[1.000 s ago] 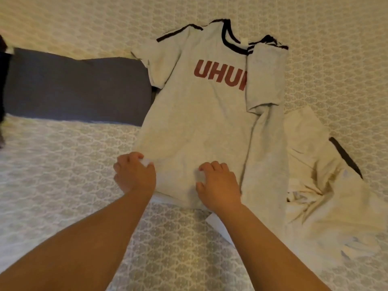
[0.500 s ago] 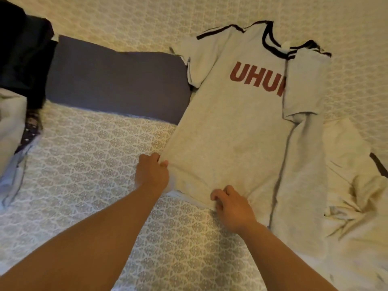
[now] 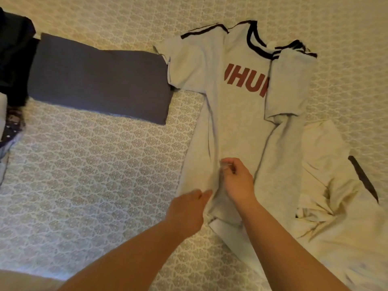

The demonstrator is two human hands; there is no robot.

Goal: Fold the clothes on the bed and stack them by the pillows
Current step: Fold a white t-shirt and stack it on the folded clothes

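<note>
Head view: a grey T-shirt [image 3: 237,127] with red lettering and dark trim lies face up on the patterned bedspread [image 3: 94,164], right of centre. Its right side, sleeve included, is folded inward over the body. The left side is doubled over along a lengthwise crease near the hem. The left hand [image 3: 186,211] pinches the fabric at the lower hem, thumb and fingers closed on the cloth. The right hand [image 3: 238,181] grips the same fold slightly higher, fingers curled round it. A folded dark grey garment [image 3: 98,82] lies to the left, touching the shirt's sleeve. A crumpled cream garment [image 3: 327,185] lies to the right. Dark clothing [image 3: 14,61] sits at the left edge.
</note>
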